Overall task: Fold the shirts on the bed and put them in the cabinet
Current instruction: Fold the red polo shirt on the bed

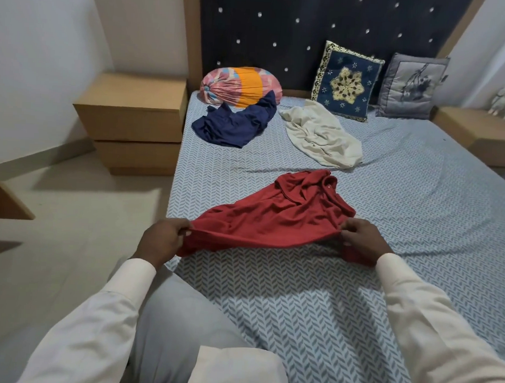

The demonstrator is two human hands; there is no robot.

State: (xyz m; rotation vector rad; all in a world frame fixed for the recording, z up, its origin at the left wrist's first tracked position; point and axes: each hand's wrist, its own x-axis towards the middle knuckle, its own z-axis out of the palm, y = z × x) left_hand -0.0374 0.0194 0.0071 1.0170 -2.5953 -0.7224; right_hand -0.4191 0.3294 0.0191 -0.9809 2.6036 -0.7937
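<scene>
Red shirt, soft, light and limp by my judgement, lies crumpled on the bed, collar toward 12 o'clock, my left hand and right hand pinching its near hem corners at 9 and 3 o'clock.

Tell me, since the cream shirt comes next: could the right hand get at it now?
Probably not: the right hand pinches the red shirt, and the cream shirt lies farther up the bed, beyond it.
</scene>
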